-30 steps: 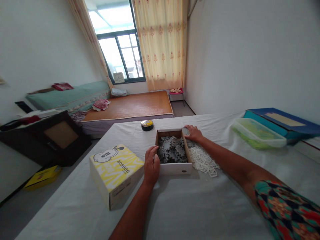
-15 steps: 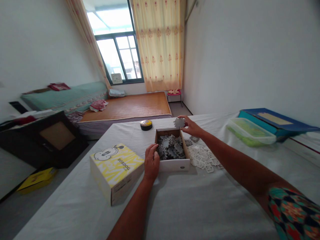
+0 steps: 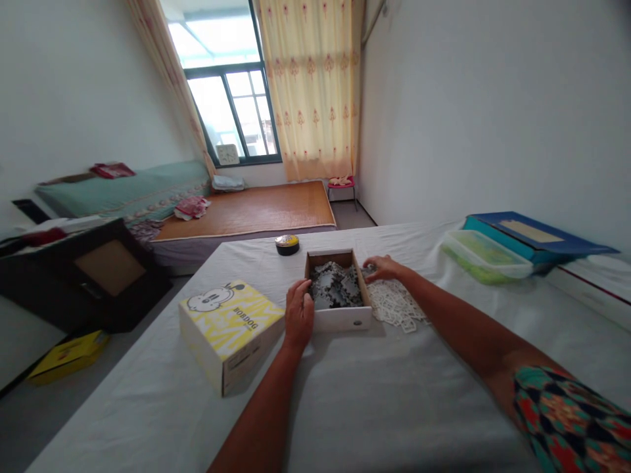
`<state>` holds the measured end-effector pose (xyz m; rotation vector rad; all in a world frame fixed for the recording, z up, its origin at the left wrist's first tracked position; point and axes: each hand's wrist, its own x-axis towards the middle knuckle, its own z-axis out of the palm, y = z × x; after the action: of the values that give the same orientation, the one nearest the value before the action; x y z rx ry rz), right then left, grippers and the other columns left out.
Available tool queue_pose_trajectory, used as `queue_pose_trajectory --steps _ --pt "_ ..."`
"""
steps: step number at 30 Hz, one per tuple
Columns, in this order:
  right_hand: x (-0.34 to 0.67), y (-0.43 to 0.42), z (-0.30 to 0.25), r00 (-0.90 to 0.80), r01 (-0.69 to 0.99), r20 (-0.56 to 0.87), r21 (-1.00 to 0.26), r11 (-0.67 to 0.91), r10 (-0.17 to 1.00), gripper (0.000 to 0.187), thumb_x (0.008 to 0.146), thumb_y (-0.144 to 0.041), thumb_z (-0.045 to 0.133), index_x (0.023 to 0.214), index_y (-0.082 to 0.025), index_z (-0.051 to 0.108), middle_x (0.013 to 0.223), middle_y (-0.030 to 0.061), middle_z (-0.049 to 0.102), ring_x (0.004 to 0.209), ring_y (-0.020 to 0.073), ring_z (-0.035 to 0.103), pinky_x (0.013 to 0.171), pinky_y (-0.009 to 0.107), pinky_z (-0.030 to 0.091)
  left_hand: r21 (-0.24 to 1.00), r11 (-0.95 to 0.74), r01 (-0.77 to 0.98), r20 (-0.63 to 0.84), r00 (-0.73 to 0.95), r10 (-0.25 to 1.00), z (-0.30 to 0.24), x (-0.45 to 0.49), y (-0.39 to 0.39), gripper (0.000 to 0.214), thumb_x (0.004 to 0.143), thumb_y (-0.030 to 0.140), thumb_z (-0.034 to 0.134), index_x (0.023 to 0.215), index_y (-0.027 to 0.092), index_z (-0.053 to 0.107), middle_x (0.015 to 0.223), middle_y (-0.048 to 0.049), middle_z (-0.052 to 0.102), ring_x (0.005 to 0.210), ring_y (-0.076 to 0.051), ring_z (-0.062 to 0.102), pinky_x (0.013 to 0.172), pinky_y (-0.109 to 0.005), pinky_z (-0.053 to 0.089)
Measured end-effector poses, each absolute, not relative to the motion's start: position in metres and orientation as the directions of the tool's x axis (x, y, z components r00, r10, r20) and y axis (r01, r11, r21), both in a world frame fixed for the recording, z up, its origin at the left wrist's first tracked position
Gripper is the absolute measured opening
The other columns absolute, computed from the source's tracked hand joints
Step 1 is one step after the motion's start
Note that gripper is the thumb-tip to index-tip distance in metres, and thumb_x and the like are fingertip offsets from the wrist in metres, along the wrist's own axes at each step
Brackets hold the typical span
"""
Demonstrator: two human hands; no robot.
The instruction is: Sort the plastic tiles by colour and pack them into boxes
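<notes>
A white-sided cardboard box stands open on the bed-like covered surface, filled with grey toothed plastic pieces. My left hand grips its left wall, fingers over the rim and thumb toward me. Just beyond the right wall, my right hand reaches down to a small heap of grey pieces. Its thumb and fingers are curved and apart, with no piece plainly lifted between them. White flat frame-like pieces lie in a spread pile below that hand.
Left of the box sits a yellow-and-white BOBDOG carton. A round black tin with a yellow top is behind. To the right are a clear tub with green contents and a blue box. A white cloth covers the surface.
My right hand has come down from above the box's far right corner to the grey heap beside it. The toothed piece it held no longer shows in its fingers. My left hand stays put.
</notes>
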<state>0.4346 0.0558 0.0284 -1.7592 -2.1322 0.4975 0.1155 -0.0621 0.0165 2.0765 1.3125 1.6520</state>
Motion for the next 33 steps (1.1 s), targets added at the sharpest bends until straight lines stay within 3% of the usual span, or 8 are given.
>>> queue_pose_trajectory --steps 7,13,16,18,20,26,30,33 --pt "0.437 0.052 0.029 -0.122 0.808 0.161 -0.557 0.192 0.979 0.029 0.064 -0.034 0.072 0.084 -0.022 0.054 0.075 -0.0023 0.063 0.070 0.0161 0.059 0.064 0.027 0.047 0.629 -0.580 0.517 0.681 -0.007 0.733 0.016 0.115 -0.064 0.034 0.095 0.024 0.035 0.120 0.018 0.058 0.123 -0.0104 0.056 0.119 -0.020 0.050 0.107 -0.043 0.038" --pt "0.422 0.036 0.057 0.016 0.698 0.325 -0.680 0.222 0.946 0.024 0.081 -0.044 0.052 0.089 -0.021 0.048 0.068 -0.0025 0.058 0.054 0.0126 0.054 0.052 0.025 0.046 0.623 -0.579 0.526 0.691 -0.024 0.722 0.014 0.116 -0.063 0.034 0.095 0.024 0.036 0.119 0.018 0.059 0.122 -0.0108 0.056 0.118 -0.020 0.050 0.106 -0.041 0.039" --pt "0.395 0.019 0.080 -0.107 0.635 0.440 -0.659 0.402 0.892 0.033 0.081 -0.050 0.056 0.097 -0.020 0.053 0.079 0.0019 0.065 0.066 0.0167 0.061 0.063 0.030 0.052 0.584 -0.591 0.556 0.717 -0.013 0.696 0.018 0.117 -0.068 0.034 0.094 0.023 0.037 0.120 0.018 0.058 0.123 -0.0114 0.056 0.119 -0.020 0.050 0.106 -0.042 0.039" --pt "0.373 0.001 0.091 -0.276 0.649 0.495 -0.536 0.539 0.824 0.047 0.076 -0.052 0.065 0.108 -0.019 0.056 0.102 0.0093 0.067 0.091 0.0240 0.063 0.082 0.040 0.051 0.546 -0.598 0.587 0.742 -0.007 0.670 0.030 0.118 -0.077 0.033 0.094 0.023 0.039 0.121 0.018 0.057 0.124 -0.0120 0.055 0.120 -0.021 0.049 0.106 -0.042 0.039" --pt "0.353 -0.020 0.098 -0.415 0.644 0.542 -0.392 0.657 0.731 0.059 0.075 -0.050 0.069 0.122 -0.017 0.053 0.123 0.0147 0.061 0.114 0.0295 0.055 0.098 0.048 0.043 0.512 -0.577 0.636 0.760 -0.023 0.649 0.050 0.114 -0.087 0.032 0.092 0.022 0.044 0.121 0.018 0.056 0.126 -0.0125 0.054 0.122 -0.022 0.048 0.106 -0.042 0.038" --pt "0.322 -0.094 0.106 -0.638 0.517 0.553 -0.209 0.830 0.536 0.045 0.088 -0.038 0.059 0.130 -0.023 0.053 0.134 0.0103 0.055 0.127 0.0279 0.044 0.105 0.050 0.038 0.415 -0.347 0.841 0.741 -0.092 0.665 0.106 0.026 -0.114 0.034 0.087 0.029 0.051 0.118 0.021 0.060 0.131 -0.0111 0.051 0.127 -0.026 0.044 0.110 -0.045 0.032" --pt "0.306 -0.134 0.106 -0.678 0.432 0.541 -0.254 0.865 0.497 0.037 0.091 -0.027 0.052 0.127 -0.022 0.055 0.131 0.0094 0.057 0.125 0.0256 0.046 0.106 0.048 0.037 0.556 0.023 0.831 0.546 -0.386 0.744 0.090 -0.064 -0.115 0.042 0.081 0.034 0.055 0.118 0.015 0.059 0.137 -0.0167 0.047 0.134 -0.032 0.036 0.113 -0.050 0.026" --pt "0.273 -0.152 0.093 -0.725 0.344 0.477 -0.374 0.862 0.496 0.041 0.091 -0.025 0.051 0.132 -0.021 0.051 0.135 0.0105 0.054 0.125 0.0227 0.046 0.107 0.043 0.038 0.755 0.229 0.614 0.276 -0.615 0.739 0.066 -0.102 -0.111 0.050 0.077 0.032 0.057 0.122 0.009 0.055 0.136 -0.0218 0.049 0.137 -0.034 0.033 0.113 -0.049 0.026"
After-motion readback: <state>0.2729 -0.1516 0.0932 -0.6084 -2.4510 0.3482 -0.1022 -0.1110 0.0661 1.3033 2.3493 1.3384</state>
